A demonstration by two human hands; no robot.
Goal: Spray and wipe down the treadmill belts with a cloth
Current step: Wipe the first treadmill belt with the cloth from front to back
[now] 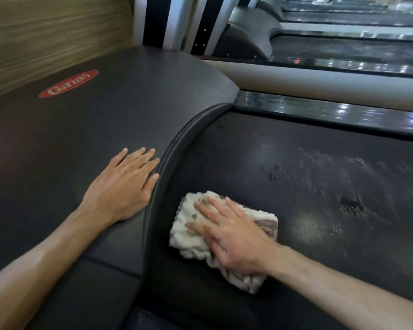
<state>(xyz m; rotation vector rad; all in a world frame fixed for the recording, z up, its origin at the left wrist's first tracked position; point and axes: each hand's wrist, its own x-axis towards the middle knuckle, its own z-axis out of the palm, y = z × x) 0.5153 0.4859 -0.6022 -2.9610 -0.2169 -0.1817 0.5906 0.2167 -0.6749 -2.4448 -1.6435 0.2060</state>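
The right hand (234, 236) lies flat with its fingers spread and straight, pressing a folded white cloth (196, 236) onto the dark belt (296, 186) of the nearest treadmill, close to the curved edge where the belt meets the motor cover (93, 129). The left hand (124, 184) rests flat on that cover, fingers straight and together, holding nothing, and looks to be propping the person up. The cloth already shows brown stains on its upper side, near the fingertips and at its right end. To the right of the cloth the belt carries wet streaks and beads of spray (343, 201), so that stretch appears yet to be wiped. The main risk, as I judge it, is that a dirty cloth will smear grime across the wet patch rather than lift it; turning it to a cleaner fold would help. Because the hand only presses and does not grip, the cloth could also bunch up or slide out from under the palm on a long stroke. Leaning weight on the smooth cover could let the left hand slip if spray reaches it. More treadmills (343, 44) stand beyond, blurred, and their belts cannot be judged from here.
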